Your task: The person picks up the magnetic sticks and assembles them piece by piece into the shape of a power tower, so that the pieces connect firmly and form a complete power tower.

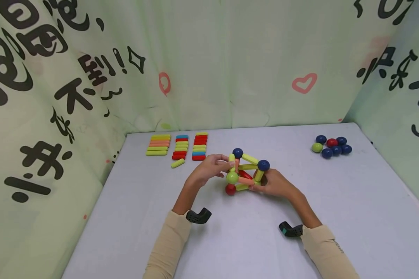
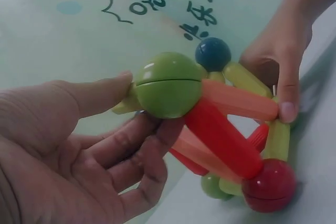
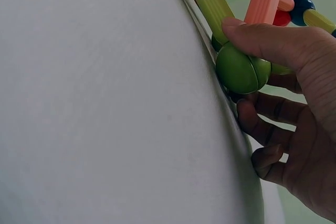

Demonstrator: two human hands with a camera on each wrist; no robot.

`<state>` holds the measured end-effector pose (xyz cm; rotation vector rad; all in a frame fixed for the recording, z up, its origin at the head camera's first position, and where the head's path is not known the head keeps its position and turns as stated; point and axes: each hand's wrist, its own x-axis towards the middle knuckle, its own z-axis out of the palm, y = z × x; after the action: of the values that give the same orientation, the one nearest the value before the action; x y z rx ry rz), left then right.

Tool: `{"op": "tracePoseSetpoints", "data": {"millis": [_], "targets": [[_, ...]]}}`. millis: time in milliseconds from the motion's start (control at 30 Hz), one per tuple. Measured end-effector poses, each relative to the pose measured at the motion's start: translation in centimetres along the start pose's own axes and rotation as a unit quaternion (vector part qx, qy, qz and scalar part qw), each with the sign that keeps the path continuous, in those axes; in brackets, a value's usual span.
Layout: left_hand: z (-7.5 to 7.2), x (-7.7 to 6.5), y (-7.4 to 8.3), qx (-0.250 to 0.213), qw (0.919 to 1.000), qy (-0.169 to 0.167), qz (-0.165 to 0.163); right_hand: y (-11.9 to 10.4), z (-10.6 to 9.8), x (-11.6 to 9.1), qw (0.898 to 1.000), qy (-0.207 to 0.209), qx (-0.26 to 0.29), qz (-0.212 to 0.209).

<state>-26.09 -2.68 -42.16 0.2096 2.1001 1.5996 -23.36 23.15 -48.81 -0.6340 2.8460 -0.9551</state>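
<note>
A frame of toy sticks and balls (image 1: 245,181) stands mid-table between both hands. It has blue balls at the top, a green ball (image 1: 232,178) at the left and a red ball (image 1: 230,189) below that. My left hand (image 1: 209,168) pinches a yellow-green stick (image 1: 232,162) of the frame, just behind the green ball in the left wrist view. At the frame's lower right corner, my right hand (image 1: 277,184) holds another green ball (image 3: 239,69) and the sticks joining there, its thumb (image 3: 262,39) across the top. Part of the far side is hidden.
Three rows of coloured sticks lie at the back left: left (image 1: 158,145), middle (image 1: 180,147) and right (image 1: 199,146). A single yellow-green stick (image 1: 177,163) lies before them. Several loose balls (image 1: 336,150) cluster at the back right. A printed curtain (image 1: 251,77) stands behind the table.
</note>
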Motion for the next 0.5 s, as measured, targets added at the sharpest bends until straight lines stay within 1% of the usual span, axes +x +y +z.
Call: {"op": "tracePoseSetpoints", "data": {"millis": [100, 200, 333, 433, 500], "targets": [[0.5, 0.4, -0.3, 0.015, 0.9997, 0.019, -0.009, 0.0, -0.1, 0.0, 1.000, 0.000, 0.004, -0.007], [1.1, 0.8, -0.8, 0.004, 0.9989, 0.042, -0.018, 0.0, -0.1, 0.0, 1.000, -0.002, 0.009, -0.012], [1.5, 1.2, -1.2, -0.021, 0.9974, 0.063, -0.026, 0.1, 0.0, 0.0, 1.000, -0.007, 0.015, -0.015], [1.6, 1.4, -1.2, -0.021, 0.9966, 0.077, -0.023, 0.0, 0.0, 0.0, 1.000, -0.006, 0.018, -0.013], [1.3, 1.4, -1.3, -0.012, 0.9960, 0.088, -0.010, -0.1, 0.0, 0.0, 1.000, -0.004, 0.019, -0.010]]}}
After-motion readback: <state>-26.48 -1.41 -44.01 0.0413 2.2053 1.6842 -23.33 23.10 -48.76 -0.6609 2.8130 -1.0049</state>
